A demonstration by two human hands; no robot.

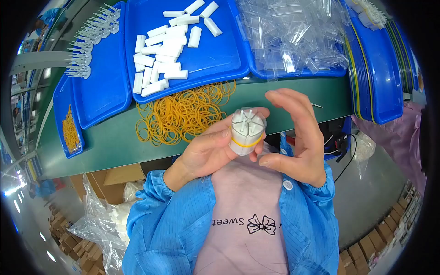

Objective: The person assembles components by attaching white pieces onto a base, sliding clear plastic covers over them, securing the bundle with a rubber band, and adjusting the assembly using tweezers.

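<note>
A round bundle of white plastic pieces [248, 124] stands upright in front of my chest, its segmented top facing up. Thin prongs show at its top, and a yellow rubber band [250, 145] circles its side. My left hand [204, 150] is closed around the bundle, thumb on the near left side and fingers behind it. To the right of it, my right hand [302, 142] is open and holds nothing, with fingers and thumb curved apart. Beyond my left hand lies a loose pile of yellow rubber bands [181, 114] on the green table [110, 149].
Blue trays line the back: one holds white blocks [169, 50], another clear plastic sleeves [293, 41]. White pronged pieces [80, 59] stand along the left tray. A small tray [72, 135] holds small yellowish pieces. Stacked blue trays [387, 91] stand at right.
</note>
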